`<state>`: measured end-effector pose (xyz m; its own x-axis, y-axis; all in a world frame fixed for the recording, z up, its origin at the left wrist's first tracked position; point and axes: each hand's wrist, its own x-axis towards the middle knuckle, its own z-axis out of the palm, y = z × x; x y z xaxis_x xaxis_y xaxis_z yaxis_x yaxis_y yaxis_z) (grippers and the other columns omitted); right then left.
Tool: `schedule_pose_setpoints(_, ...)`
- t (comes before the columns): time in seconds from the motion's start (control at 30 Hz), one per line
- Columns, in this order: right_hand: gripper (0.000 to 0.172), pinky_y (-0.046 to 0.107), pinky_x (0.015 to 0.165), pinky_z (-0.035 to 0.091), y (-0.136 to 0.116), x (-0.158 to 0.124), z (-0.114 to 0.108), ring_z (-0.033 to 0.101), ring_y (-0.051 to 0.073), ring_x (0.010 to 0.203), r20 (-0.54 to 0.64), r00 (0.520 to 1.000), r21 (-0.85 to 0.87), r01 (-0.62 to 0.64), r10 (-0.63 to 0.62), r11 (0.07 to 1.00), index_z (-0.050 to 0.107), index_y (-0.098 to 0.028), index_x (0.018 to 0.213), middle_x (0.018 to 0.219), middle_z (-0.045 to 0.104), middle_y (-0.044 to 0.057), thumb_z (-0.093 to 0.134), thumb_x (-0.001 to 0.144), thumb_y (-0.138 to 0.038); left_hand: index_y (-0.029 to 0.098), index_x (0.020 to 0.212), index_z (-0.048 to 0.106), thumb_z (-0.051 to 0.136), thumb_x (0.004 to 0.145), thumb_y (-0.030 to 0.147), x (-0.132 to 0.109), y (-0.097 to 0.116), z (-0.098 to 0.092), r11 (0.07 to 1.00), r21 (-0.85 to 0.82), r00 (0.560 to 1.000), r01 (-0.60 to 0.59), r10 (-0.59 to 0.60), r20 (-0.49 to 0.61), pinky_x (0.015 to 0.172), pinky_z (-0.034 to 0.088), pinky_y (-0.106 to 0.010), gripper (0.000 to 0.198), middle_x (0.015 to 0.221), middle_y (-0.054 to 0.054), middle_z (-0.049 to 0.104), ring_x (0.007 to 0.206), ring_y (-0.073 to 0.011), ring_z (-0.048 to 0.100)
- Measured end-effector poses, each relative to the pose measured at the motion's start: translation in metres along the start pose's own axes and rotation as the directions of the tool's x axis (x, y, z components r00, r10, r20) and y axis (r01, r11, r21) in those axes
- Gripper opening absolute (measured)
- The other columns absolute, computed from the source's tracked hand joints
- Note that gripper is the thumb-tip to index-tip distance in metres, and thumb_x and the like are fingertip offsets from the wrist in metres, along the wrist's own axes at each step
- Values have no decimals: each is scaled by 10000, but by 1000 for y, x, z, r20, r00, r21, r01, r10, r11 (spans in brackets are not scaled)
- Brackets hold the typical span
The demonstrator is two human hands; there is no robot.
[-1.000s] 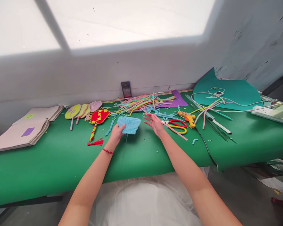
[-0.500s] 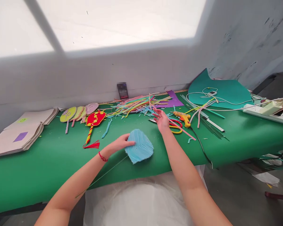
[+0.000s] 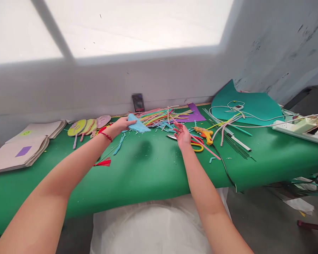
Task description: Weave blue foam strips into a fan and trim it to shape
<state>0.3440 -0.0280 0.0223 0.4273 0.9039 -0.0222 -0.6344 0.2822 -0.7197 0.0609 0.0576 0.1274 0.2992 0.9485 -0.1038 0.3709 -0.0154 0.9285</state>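
A light blue fan-shaped piece (image 3: pixel 139 125) is held out over the table by my left hand (image 3: pixel 123 124), thumb on its upper face. The piece is tilted and covers part of a pile of coloured fuzzy stems (image 3: pixel 161 114). A thin green wire trails from it toward my forearm. My right hand (image 3: pixel 182 134) is palm up with fingers apart and nothing in it, beside red and yellow scissors (image 3: pixel 197 146) and a yellow glue gun (image 3: pixel 207 135). Behind my left wrist, a red and yellow fan is mostly hidden; its red tassel (image 3: pixel 104 162) shows.
Finished fans (image 3: pixel 77 127) and stacked pale pads (image 3: pixel 18 150) are at the left. Toward the right are dark green wires (image 3: pixel 237 147), a teal sheet (image 3: pixel 250 106), a white power strip (image 3: pixel 299 130) and a black cord (image 3: pixel 225 171) running over the green table's (image 3: pixel 153 180) edge.
My left hand has carried the blue piece forward and left, from the table's front to the stem pile, and the piece now appears more edge-on. My right hand has barely moved.
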Motion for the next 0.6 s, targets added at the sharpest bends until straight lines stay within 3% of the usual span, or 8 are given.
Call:
schedule_pose_setpoints(0.1,247,196,513,454,-4,5,-7,653,105,746,-10,1000,33,24,-23,999,651,-238,882,1092,710,-1,426,899,-339,161,983,680,765,613,448,-25,13,40,987,41,917,-155,128,377,771,496,-321,476,972,-83,701,888,-225,638)
schedule_pose_setpoints(0.2,253,196,519,454,-10,9,-16,651,100,754,-54,997,79,51,-47,996,653,-243,888,1138,693,-5,422,903,-347,192,953,693,746,619,486,-51,-1,93,951,235,755,-202,-2,656,742,486,-289,448,999,-44,707,891,-219,635)
schedule_pose_setpoints(0.27,246,193,520,452,-13,10,-19,647,95,748,-84,995,91,56,-49,994,652,-245,890,1156,685,-7,428,900,-347,197,884,692,733,622,491,-53,-18,118,879,365,651,-307,-87,754,699,470,-267,396,931,-24,713,858,-213,631)
schedule_pose_setpoints(0.33,243,192,518,451,-15,9,-19,645,94,746,-91,995,92,53,-44,994,652,-244,887,1165,680,-5,430,898,-343,186,806,677,726,617,463,-40,-32,126,784,513,750,-350,-93,654,680,459,-268,339,888,-31,710,836,-224,629)
schedule_pose_setpoints(0.4,247,191,515,450,-15,9,-18,644,94,746,-87,996,95,45,-37,994,653,-239,882,1167,679,-4,426,900,-336,165,800,666,701,643,407,-14,-36,114,722,638,922,-269,1,388,716,466,-292,290,933,-81,703,879,-259,632)
schedule_pose_setpoints(0.43,250,190,512,449,-14,9,-18,643,93,742,-88,996,98,43,-34,994,653,-237,879,1164,680,-3,423,902,-333,153,816,662,685,660,377,1,-34,103,718,668,977,-195,82,197,748,469,-305,274,970,-110,694,919,-276,631)
schedule_pose_setpoints(0.53,250,188,505,449,-13,9,-16,642,93,733,-98,995,97,39,-30,994,649,-238,882,1149,687,-1,419,906,-331,138,935,648,662,689,315,38,-15,62,836,545,958,-60,201,-204,815,475,-323,303,1053,-143,673,1003,-282,623)
schedule_pose_setpoints(0.6,251,189,501,450,-13,10,-15,642,95,725,-96,995,94,28,-19,995,647,-241,885,1133,695,-1,415,909,-333,114,953,643,668,691,326,47,2,43,941,337,970,-23,103,-222,776,494,-339,338,996,-150,685,934,-273,643)
